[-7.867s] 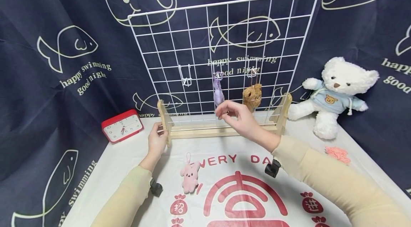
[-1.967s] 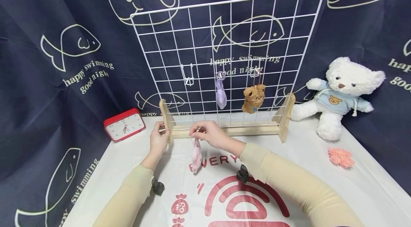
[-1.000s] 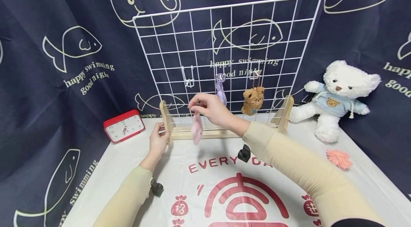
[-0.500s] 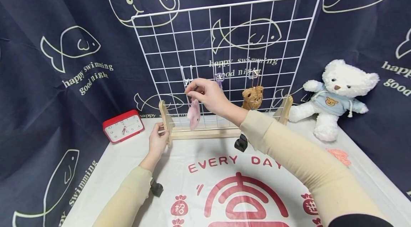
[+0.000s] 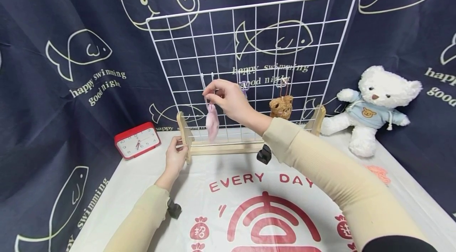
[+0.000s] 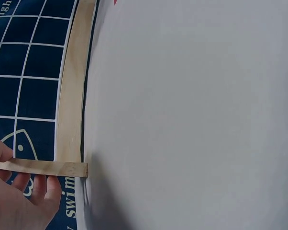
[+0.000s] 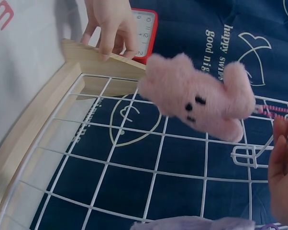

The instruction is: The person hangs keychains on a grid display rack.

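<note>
My right hand (image 5: pixel 229 101) pinches the loop of a pink plush keychain (image 5: pixel 212 124), which hangs below the fingers in front of a white wire grid rack (image 5: pixel 256 6). In the right wrist view the plush (image 7: pixel 196 98) has a pink loop (image 7: pixel 274 111) running up to the fingertips, right beside a white wire hook (image 7: pixel 244 155). The left hand (image 5: pixel 175 155) grips the wooden end piece of the rack's stand (image 6: pixel 48 167), thumb on one side, fingers on the other. A brown bear keychain (image 5: pixel 280 107) hangs on the right hook. The purple plush (image 7: pixel 196 224) is mostly hidden by my right hand in the head view.
A red alarm clock (image 5: pixel 137 140) stands left of the rack. To its right sits a white teddy bear (image 5: pixel 372 105) in a blue hoodie, with a coral fuzzy piece (image 5: pixel 379 173) before it, partly hidden by my right sleeve. A dark whale-print curtain (image 5: pixel 85 2) hangs behind.
The pink plush, lying on the table at first, was picked up by the right hand and raised up and left to the left hook. The left hand has kept its grip.
</note>
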Demonstrator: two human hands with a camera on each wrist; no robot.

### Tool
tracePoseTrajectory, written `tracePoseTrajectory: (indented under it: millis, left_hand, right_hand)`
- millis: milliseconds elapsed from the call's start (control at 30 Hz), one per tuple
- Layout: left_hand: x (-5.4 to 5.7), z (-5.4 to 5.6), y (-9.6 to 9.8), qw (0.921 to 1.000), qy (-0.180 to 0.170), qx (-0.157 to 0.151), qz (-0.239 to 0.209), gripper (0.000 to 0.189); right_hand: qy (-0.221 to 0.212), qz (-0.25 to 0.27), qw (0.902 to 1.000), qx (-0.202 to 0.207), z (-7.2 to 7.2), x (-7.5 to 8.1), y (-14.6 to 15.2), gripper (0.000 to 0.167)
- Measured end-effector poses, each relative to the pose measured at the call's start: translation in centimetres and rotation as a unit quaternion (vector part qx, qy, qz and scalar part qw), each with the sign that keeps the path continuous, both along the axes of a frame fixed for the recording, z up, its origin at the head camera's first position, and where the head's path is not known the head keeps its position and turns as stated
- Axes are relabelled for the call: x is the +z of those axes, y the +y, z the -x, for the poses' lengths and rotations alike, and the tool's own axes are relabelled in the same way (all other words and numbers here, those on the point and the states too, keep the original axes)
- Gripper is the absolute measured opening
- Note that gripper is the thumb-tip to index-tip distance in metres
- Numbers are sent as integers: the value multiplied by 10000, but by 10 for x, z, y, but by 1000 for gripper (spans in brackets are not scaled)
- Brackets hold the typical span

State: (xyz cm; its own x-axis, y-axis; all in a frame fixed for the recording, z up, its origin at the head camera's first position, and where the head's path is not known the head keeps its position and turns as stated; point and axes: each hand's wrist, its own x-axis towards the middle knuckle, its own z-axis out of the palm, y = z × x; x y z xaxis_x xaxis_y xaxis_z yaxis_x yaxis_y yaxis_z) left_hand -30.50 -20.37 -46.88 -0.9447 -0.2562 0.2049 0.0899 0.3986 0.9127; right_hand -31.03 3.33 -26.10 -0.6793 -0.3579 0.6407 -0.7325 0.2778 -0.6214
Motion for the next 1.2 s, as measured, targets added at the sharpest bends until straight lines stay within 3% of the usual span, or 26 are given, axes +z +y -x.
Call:
tracePoseTrajectory:
  millis: [267, 667, 1200]
  left_hand:
    - [2, 0, 0, 10000, -8, -33, -28, 41]
    - [2, -1, 1, 10000, 9, -60, 18, 41]
    - [-1, -1, 0, 9999, 141, -27, -47, 39]
  right_hand:
    - [80, 50, 9992, -389, 6, 7, -5, 4]
    - [-171, -114, 9965, -816, 13, 0, -3, 5]
    - [116, -368, 9929, -1126, 23, -4, -1, 6]
